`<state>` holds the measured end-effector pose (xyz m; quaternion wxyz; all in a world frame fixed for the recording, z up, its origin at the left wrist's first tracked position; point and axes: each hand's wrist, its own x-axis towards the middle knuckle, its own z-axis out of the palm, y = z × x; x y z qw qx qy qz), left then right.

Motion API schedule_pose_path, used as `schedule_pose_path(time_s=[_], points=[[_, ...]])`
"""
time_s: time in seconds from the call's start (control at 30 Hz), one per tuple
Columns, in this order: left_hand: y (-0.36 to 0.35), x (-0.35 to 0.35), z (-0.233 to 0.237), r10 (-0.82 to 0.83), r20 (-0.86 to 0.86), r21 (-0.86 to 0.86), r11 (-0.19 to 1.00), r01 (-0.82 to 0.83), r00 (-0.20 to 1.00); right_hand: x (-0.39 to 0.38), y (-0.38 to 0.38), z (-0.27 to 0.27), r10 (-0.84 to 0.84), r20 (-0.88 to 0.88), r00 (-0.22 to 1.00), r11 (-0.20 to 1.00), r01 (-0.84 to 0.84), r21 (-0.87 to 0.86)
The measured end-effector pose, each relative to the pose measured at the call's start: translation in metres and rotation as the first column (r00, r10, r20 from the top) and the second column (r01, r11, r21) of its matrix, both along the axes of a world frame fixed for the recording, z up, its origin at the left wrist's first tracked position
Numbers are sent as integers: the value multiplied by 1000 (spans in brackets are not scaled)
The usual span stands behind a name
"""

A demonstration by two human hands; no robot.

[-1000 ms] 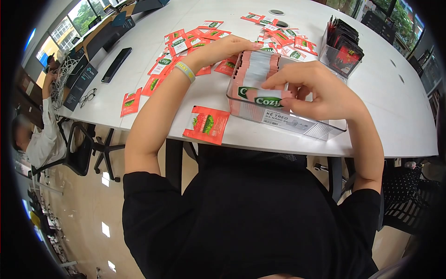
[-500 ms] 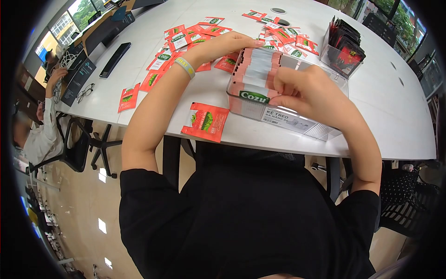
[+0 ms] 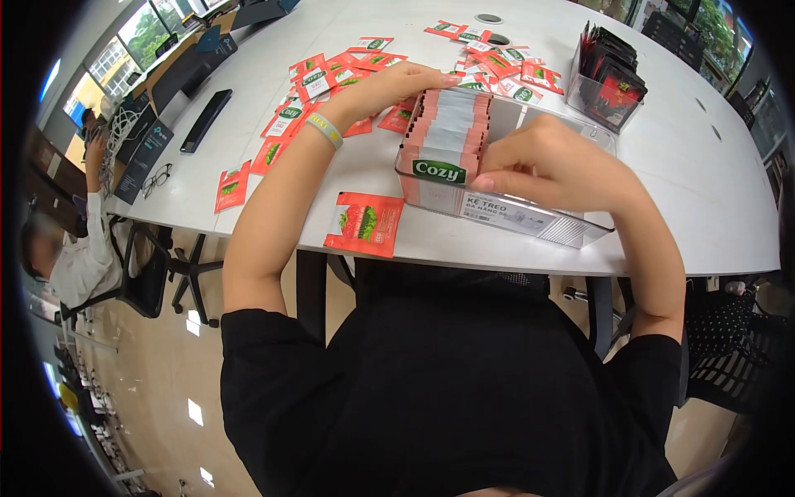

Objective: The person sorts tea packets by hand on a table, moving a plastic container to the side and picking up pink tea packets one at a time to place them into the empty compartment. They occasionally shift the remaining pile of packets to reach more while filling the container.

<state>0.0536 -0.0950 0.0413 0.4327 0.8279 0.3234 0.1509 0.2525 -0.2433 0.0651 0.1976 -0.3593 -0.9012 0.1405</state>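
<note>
A clear plastic box (image 3: pixel 538 217) near the table's front edge holds an upright row of pink and white Cozy sachets (image 3: pixel 451 124) in its left part. My left hand (image 3: pixel 414 85) rests at the box's far left rim, thumb or finger stretched along it; its other fingers are hidden. My right hand (image 3: pixel 530 170) reaches into the box, right beside the front sachet, with fingers curled down; whether it grips anything is hidden. One red strawberry sachet (image 3: pixel 365 224) lies flat left of the box.
Many loose red sachets (image 3: pixel 315 81) lie scattered behind and left of the box. A second clear box (image 3: pixel 592 95) with dark packets stands at the back right. A phone (image 3: pixel 205 121) and glasses (image 3: pixel 156 180) are at left. A seated person (image 3: pixel 91 257) is at far left.
The front sachet now stands more upright, its Cozy label fully visible. My right hand has dropped slightly lower into the box beside it. The view has shifted a little.
</note>
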Motion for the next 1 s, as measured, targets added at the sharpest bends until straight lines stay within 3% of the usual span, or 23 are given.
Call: schedule_pose_path(time_s=[0.1,0.13,0.2,0.33,0.4,0.43,0.47,0.5,0.63,0.67,0.7,0.77,0.93,1.0], points=[[11,0,-5,18,-63,1,1000,-18,998,19,7,14,-61,-244,968,989,25,-147],[13,0,-6,15,-63,2,1000,-15,998,29,16,15,-63,-245,968,989,28,-146],[15,-1,-6,-33,-11,57,998,34,999,58,39,12,-291,-438,851,957,247,-155],[13,-18,13,5,16,46,999,-6,1000,95,76,-17,-412,-418,810,910,387,-147],[20,-35,26,-37,-205,211,974,81,978,100,88,-39,-457,-206,865,889,442,-118],[25,-47,28,-78,-268,153,980,123,960,100,94,-50,-460,-213,862,888,445,-117],[24,-55,29,-83,-273,156,979,129,958,101,100,-61,-438,-117,891,895,444,31],[19,-61,28,-135,-382,246,939,241,914,101,101,-64,-426,-14,904,889,422,177],[-1,-53,11,-225,-626,333,789,517,747,95,101,-62,-463,117,879,840,392,376],[-10,-49,9,-228,-627,333,786,520,745,92,98,-56,-539,172,825,815,458,355],[-21,-44,9,-118,-724,333,803,494,679,91,95,-52,-607,228,762,783,523,337],[-24,-39,4,24,-818,343,823,453,575,92,91,-51,-625,240,743,768,530,359],[-4,-55,4,104,-757,401,853,333,645,94,92,-48,-631,292,719,766,515,386],[4,-62,5,127,-737,389,883,263,664,95,96,-45,-628,413,660,778,518,355]])
